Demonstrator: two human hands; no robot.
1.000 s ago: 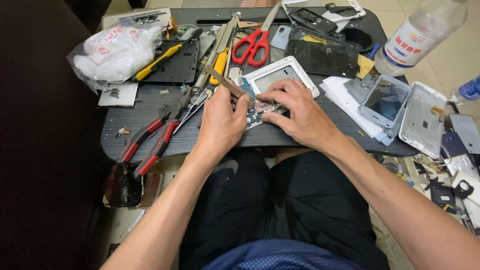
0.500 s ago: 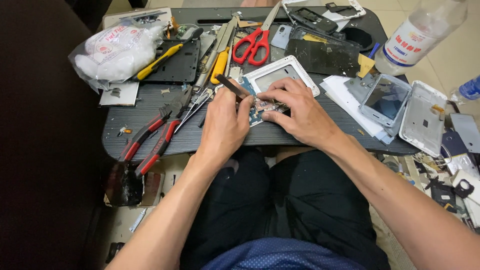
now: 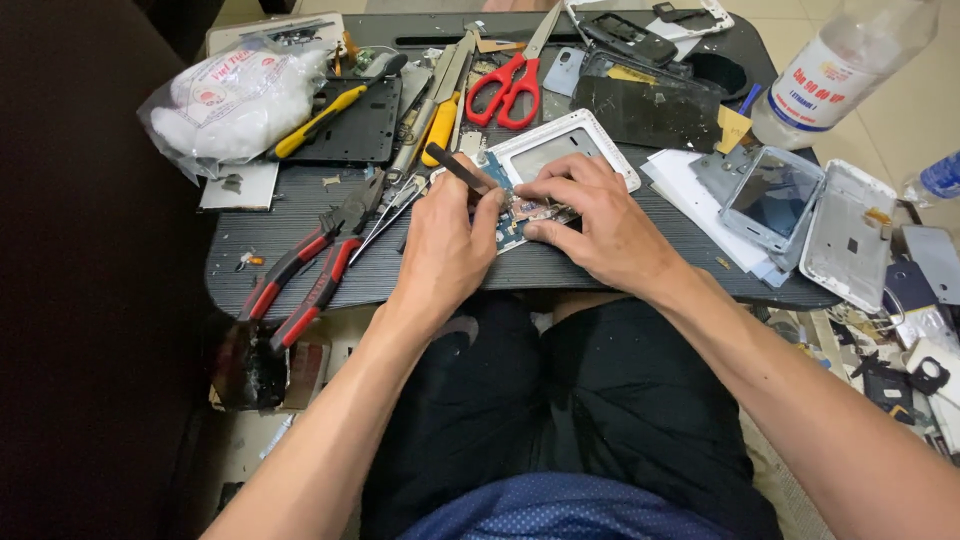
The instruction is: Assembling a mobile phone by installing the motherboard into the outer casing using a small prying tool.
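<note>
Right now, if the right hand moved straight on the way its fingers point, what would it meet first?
The right hand points left, so it would probably first meet the left hand, which holds a dark thin tool.

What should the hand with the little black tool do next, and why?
Probably ease the tool's tip a little further into the small circuit board. The left hand grips the black tool pointed down at the board, and the right hand presses its fingers on the board to pin it to the dark tray.
</note>
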